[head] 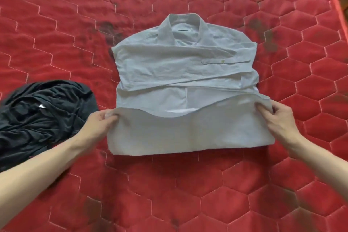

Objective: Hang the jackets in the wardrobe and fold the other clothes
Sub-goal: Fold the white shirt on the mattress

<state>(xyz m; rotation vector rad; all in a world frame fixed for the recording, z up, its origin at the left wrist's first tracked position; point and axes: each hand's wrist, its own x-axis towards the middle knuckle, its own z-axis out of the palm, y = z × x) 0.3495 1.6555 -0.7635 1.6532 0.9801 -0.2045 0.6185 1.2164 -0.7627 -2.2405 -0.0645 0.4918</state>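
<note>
Reaching fwd from both lower corners, bare forearms angle in toward the shirt [185, 66] at centre of the mattress [188, 194]. L hand [98, 121] has fingers curled round the left corner of the turned-up bottom hem, thumb on top, pinching the cloth; R hand [280, 118] does the same at the right corner, fingertips tucked under the fabric edge, knuckles toward camera. Both grips closed tight on the hem, nothing else held. The hem is lifted and folded up over the lower body, its edge sagging in a curve btwn the two hands, w/ the fold line resting on the mattress nearer the camera. Shirt is pale blue-grey, collar at the far end, lying flat; sleeves are folded across the chest, one cuff w/ a button showing toward the right side. Cloth is lightly wrinkled. A crumpled black garment [43, 115] lies in a heap on the mattress at left, just beside the L forearm, apart from the shirt. Mattress is red, quilted in hexagons, w/ dark smudges in places.
</note>
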